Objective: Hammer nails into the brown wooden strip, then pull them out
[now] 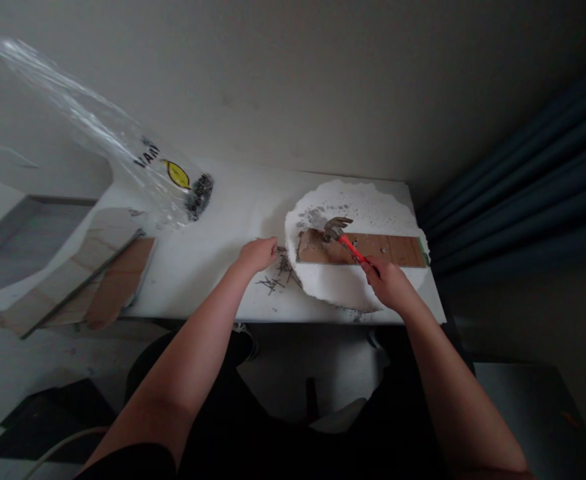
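Observation:
My right hand (390, 283) is closed around the red handle of a claw hammer (343, 239). The hammer's metal head rests over the left end of a brown wooden board (387, 250), which lies on a round white foam slab (363, 207). My left hand (259, 254) is curled with its fingertips at a scatter of loose nails (279, 275) on the white table (207, 267), just left of the foam. Whether it pinches a nail is hidden.
A clear plastic bag (123, 153) with dark contents lies at the table's back left. Wooden boards (97, 267) are stacked at the left edge. A dark blue curtain (533, 200) hangs to the right, a plain wall behind.

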`<state>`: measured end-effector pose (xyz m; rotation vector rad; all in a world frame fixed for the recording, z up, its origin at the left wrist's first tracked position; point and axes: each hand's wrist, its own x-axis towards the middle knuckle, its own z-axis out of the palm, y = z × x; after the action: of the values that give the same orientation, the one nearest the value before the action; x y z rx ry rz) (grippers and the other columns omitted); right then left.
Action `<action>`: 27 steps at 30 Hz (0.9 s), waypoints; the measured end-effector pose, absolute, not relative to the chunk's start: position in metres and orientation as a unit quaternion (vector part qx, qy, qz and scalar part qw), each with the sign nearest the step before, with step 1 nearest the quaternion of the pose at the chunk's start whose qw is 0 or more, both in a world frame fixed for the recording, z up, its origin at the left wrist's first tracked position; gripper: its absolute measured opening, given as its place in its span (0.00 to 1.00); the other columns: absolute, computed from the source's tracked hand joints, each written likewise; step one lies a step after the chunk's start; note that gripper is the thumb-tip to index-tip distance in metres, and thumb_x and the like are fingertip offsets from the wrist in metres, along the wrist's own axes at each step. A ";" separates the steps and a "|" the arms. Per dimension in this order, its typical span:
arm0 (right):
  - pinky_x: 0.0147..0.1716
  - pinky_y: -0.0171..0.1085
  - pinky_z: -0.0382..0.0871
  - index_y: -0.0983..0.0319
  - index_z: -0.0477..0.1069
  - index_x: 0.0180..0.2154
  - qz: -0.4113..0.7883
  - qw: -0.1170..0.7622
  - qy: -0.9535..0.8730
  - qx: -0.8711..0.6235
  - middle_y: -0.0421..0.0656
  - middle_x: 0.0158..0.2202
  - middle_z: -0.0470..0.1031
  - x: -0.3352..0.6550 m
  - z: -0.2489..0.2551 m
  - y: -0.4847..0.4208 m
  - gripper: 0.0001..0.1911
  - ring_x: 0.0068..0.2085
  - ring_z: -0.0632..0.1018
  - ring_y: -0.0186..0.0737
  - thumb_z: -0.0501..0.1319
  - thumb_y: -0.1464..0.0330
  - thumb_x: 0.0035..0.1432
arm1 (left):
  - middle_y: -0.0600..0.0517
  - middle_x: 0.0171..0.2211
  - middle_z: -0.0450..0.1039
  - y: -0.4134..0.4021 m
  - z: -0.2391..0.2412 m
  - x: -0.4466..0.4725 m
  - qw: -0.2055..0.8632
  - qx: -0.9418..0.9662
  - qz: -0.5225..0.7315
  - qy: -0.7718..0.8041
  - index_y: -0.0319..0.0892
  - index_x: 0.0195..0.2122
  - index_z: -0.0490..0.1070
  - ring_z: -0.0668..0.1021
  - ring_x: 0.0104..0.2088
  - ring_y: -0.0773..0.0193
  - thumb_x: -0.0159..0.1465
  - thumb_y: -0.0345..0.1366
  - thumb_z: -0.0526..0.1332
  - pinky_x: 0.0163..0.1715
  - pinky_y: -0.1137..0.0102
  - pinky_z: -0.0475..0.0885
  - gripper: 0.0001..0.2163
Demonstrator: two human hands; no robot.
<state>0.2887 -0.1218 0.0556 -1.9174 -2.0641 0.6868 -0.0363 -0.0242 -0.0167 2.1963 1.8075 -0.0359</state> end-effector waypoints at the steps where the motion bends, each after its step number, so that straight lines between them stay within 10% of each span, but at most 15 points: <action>1: 0.29 0.36 0.59 0.61 0.75 0.43 0.237 0.120 -0.705 -0.658 0.46 0.32 0.78 0.288 0.056 -0.122 0.18 0.30 0.75 0.40 0.49 0.61 0.70 | 0.46 0.36 0.80 -0.023 -0.012 -0.035 0.166 0.753 0.017 0.636 0.43 0.38 0.76 0.79 0.37 0.57 0.60 0.32 0.58 0.34 0.67 0.67 0.08; 9: 0.31 0.36 0.61 0.60 0.76 0.49 0.223 0.113 -0.709 -0.659 0.48 0.38 0.81 0.289 0.055 -0.121 0.20 0.34 0.79 0.43 0.49 0.60 0.71 | 0.49 0.34 0.80 -0.032 0.021 -0.005 0.421 0.662 0.323 0.529 0.40 0.38 0.77 0.79 0.33 0.64 0.57 0.37 0.66 0.36 0.69 0.72 0.09; 15: 0.37 0.37 0.66 0.60 0.75 0.52 0.231 0.124 -0.712 -0.652 0.51 0.44 0.81 0.291 0.051 -0.121 0.21 0.43 0.80 0.47 0.49 0.60 0.71 | 0.49 0.38 0.81 -0.040 0.018 0.018 0.349 0.762 0.284 0.466 0.43 0.39 0.80 0.79 0.37 0.63 0.64 0.37 0.61 0.41 0.67 0.73 0.08; 27: 0.31 0.36 0.61 0.61 0.77 0.47 0.239 0.118 -0.706 -0.656 0.46 0.34 0.80 0.286 0.062 -0.121 0.19 0.31 0.77 0.41 0.49 0.61 0.71 | 0.50 0.37 0.80 -0.040 0.007 0.024 0.304 0.751 0.263 0.523 0.44 0.42 0.75 0.80 0.38 0.62 0.65 0.35 0.60 0.40 0.68 0.73 0.07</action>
<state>0.2861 -0.1213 0.0619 -1.9202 -2.0647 0.6985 0.0238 -0.0402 0.0071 1.9905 1.3863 0.6977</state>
